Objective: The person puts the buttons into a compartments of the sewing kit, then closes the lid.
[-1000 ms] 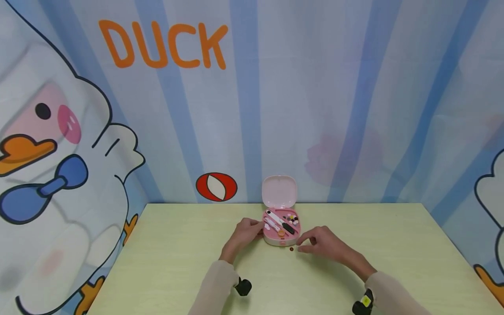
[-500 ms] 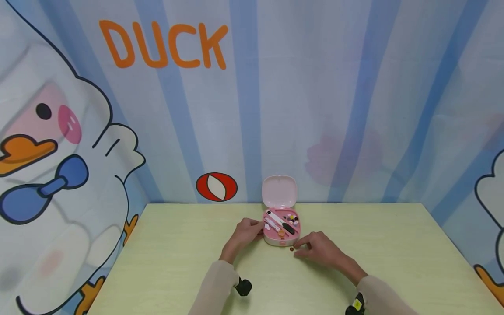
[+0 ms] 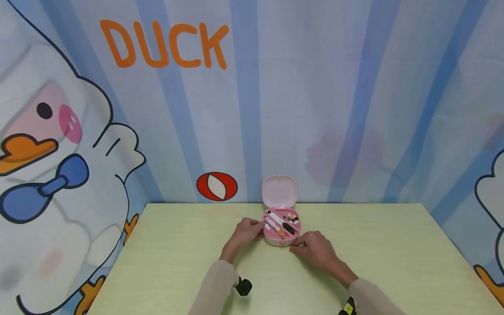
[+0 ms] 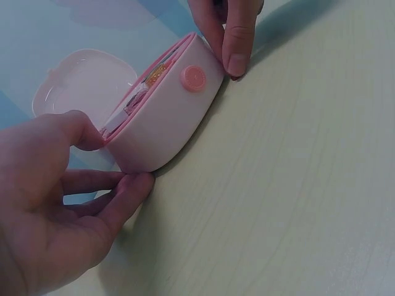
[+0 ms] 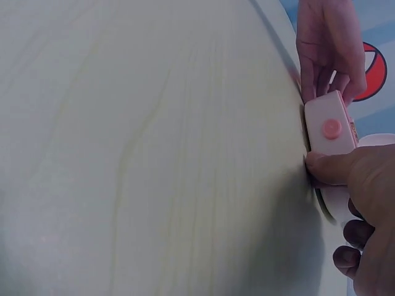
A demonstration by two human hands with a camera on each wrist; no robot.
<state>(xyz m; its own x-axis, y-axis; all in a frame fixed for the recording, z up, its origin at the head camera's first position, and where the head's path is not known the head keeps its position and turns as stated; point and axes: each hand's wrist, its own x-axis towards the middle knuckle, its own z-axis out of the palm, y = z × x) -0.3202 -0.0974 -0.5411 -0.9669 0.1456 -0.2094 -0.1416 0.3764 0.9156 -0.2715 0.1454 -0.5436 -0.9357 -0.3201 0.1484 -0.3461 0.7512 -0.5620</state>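
Observation:
A pink and white sewing box (image 3: pixel 275 241) stands at the back middle of the table with its pale pink lid (image 3: pixel 280 191) raised. Inside lie a black-and-white tool (image 3: pixel 288 228), whose kind is unclear, and several small coloured buttons (image 3: pixel 292 218). My left hand (image 3: pixel 245 232) grips the box's left corner, one finger at the rim and others low on the wall. At the front right corner, my right hand (image 3: pixel 316 249) pinches a small dark red-brown button (image 4: pixel 234 78), mostly covered by the fingertips. A round pink catch (image 4: pixel 193 79) marks the front wall.
The pale wooden table (image 3: pixel 177 245) meets a blue striped backdrop (image 3: pixel 271 100) right behind the lid. A printed duck (image 3: pixel 106 183) fills the backdrop's left side. Black wrist cameras, one (image 3: pixel 243 287) on the left sleeve, hang under both forearms.
My right hand has moved left and its finger and thumb have closed over the button, which lay in view on the table before. My left hand and the box have stayed in place.

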